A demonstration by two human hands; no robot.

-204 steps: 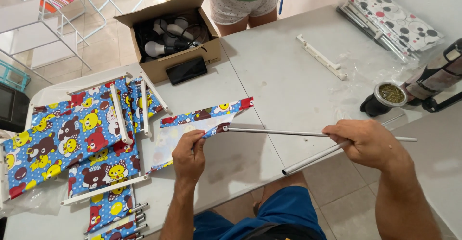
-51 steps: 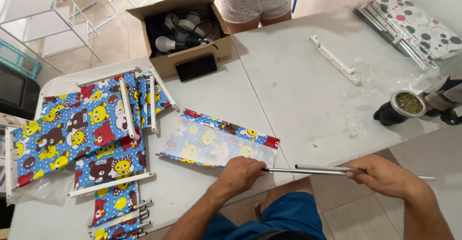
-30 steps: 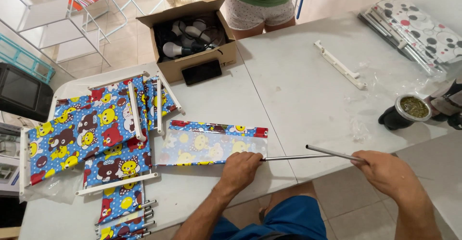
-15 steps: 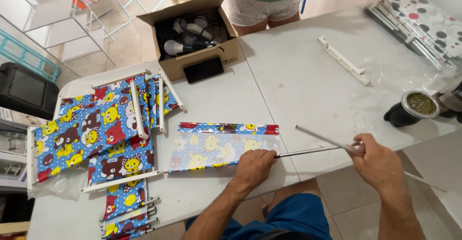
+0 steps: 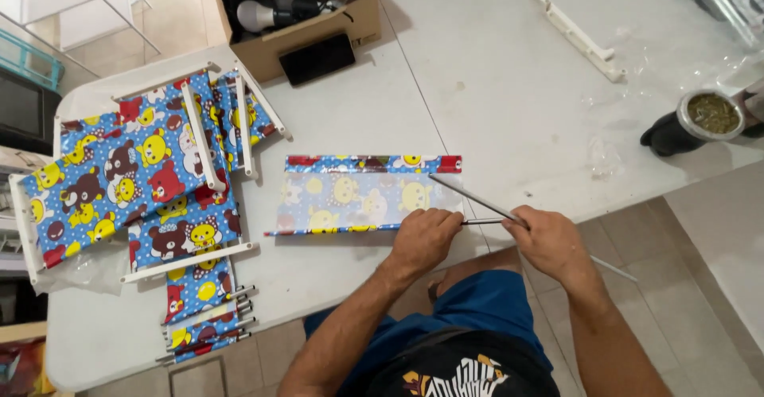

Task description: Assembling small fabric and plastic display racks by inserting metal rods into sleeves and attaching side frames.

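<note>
Finished cloth panels are lying far left on the table. The cloth strip is lying flat at the near edge. My left hand is pinching its near-right hem. My right hand is gripping two thin rods.

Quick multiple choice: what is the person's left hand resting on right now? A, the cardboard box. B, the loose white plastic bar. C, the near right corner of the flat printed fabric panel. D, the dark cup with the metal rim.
C: the left hand presses on the near right corner of the printed fabric panel, where a thin metal rod enters its hem, while the right hand grips that rod.
</note>
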